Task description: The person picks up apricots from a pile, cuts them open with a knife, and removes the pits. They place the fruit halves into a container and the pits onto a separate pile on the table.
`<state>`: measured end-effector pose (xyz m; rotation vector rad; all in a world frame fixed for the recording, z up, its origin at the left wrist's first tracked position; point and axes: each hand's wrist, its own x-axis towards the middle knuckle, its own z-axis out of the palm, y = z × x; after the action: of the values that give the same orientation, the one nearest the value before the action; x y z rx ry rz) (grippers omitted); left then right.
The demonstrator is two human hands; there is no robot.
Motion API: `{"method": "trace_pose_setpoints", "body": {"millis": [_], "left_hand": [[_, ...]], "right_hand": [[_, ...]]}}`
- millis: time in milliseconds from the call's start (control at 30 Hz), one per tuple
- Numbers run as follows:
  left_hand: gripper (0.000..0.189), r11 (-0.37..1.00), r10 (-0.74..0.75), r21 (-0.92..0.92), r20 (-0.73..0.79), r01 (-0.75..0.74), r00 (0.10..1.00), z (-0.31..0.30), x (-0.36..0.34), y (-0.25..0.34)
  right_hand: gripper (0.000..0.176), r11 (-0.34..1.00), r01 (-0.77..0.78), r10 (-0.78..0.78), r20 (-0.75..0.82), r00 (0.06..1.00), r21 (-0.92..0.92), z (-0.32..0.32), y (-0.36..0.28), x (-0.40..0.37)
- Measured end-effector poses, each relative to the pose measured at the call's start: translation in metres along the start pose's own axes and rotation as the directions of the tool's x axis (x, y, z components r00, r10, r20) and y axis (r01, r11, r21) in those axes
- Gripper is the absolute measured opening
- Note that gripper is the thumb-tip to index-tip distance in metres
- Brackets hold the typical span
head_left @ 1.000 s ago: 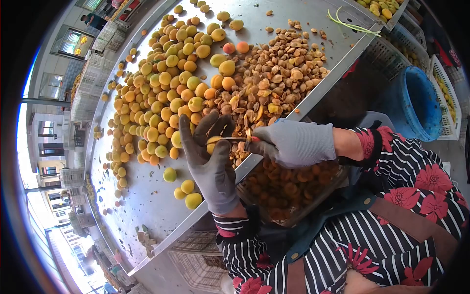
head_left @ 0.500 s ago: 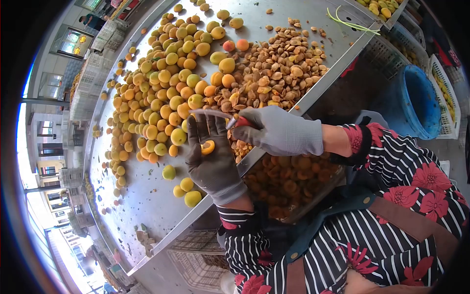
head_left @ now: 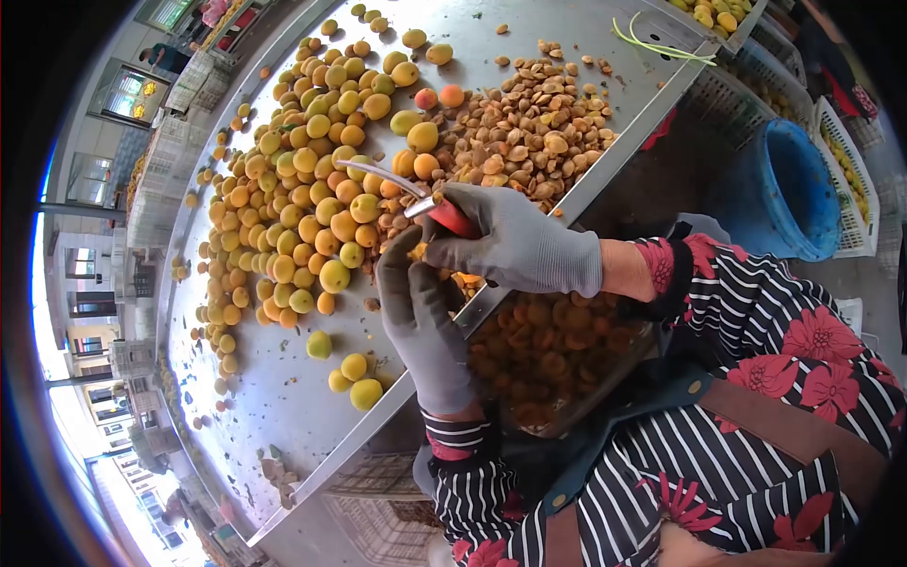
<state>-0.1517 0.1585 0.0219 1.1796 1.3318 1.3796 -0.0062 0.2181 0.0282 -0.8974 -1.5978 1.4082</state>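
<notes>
My right hand (head_left: 524, 238), in a grey glove with dark coated fingers, is closed around the red handle of a curved knife (head_left: 455, 217). Its thin blade points left, over the fruit. My left hand (head_left: 421, 326), gloved alike, is just below with fingers bent inward. A bit of orange apricot (head_left: 417, 251) shows between its fingertips, close to the right hand's fingers; most of that piece is hidden. Left of the hands spreads a heap of whole apricots (head_left: 274, 227), yellow to orange. Beyond the knife lies a pile of brown apricot pits (head_left: 543, 123).
The metal table (head_left: 283, 406) has a raised edge under my wrists. Below it, a container of apricot pieces (head_left: 557, 350) sits before my body. To the right stand a blue bucket (head_left: 803, 189) and white crates (head_left: 855, 180). Green stems (head_left: 652, 42) lie at the far edge.
My left hand has turned and curled its fingers; earlier it lay palm up with a cut apricot piece on it. The right hand and knife shifted slightly left, and the blade now points more upward.
</notes>
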Motion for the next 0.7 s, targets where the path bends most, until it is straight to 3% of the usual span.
{"method": "trace_pose_setpoints", "body": {"millis": [33, 233, 300, 400, 500, 567, 600, 667, 700], "left_hand": [[0.039, 1.000, 0.003, 0.011, -0.016, -0.003, 1.000, 0.003, -0.001, 0.009], [0.041, 0.998, 0.036, -0.043, -0.045, -0.038, 0.998, 0.004, -0.004, 0.007], [0.042, 0.998, 0.049, -0.046, -0.052, -0.051, 0.997, 0.002, -0.005, 0.007], [0.041, 0.996, 0.005, 0.092, 0.013, -0.007, 1.000, -0.001, -0.005, 0.004], [0.046, 0.999, 0.026, 0.037, -0.077, -0.023, 0.997, 0.004, -0.005, -0.002], [0.058, 0.993, 0.001, -0.120, -0.005, -0.001, 1.000, 0.005, -0.007, 0.000], [0.058, 0.992, 0.001, -0.123, -0.007, -0.002, 1.000, 0.008, -0.006, 0.000], [0.061, 0.932, -0.060, -0.358, 0.021, 0.064, 0.998, 0.013, -0.005, 0.000], [0.061, 0.931, -0.061, -0.359, 0.022, 0.065, 0.998, 0.012, -0.005, -0.001]], "right_hand": [[0.029, 0.988, -0.086, 0.085, 0.017, 0.996, 0.131, 0.001, 0.002, 0.000], [0.029, 0.981, -0.104, 0.092, 0.078, 0.993, 0.163, 0.001, 0.009, 0.004], [0.030, 0.986, -0.104, 0.090, 0.107, 0.990, 0.134, -0.003, 0.006, 0.002], [0.032, 0.997, -0.060, 0.054, 0.116, 0.992, 0.053, -0.004, 0.005, -0.002], [0.032, 0.999, -0.012, 0.006, 0.104, 0.995, 0.052, 0.000, 0.008, -0.004], [0.032, 0.995, -0.006, -0.004, 0.107, 0.994, 0.096, 0.000, 0.007, -0.005], [0.032, 0.991, -0.048, 0.032, 0.121, 0.992, 0.127, -0.001, 0.003, -0.005], [0.031, 0.983, -0.091, 0.070, 0.134, 0.988, 0.157, -0.002, 0.000, -0.006], [0.032, 0.972, -0.125, 0.098, 0.145, 0.985, 0.196, -0.002, -0.001, -0.006]]}}
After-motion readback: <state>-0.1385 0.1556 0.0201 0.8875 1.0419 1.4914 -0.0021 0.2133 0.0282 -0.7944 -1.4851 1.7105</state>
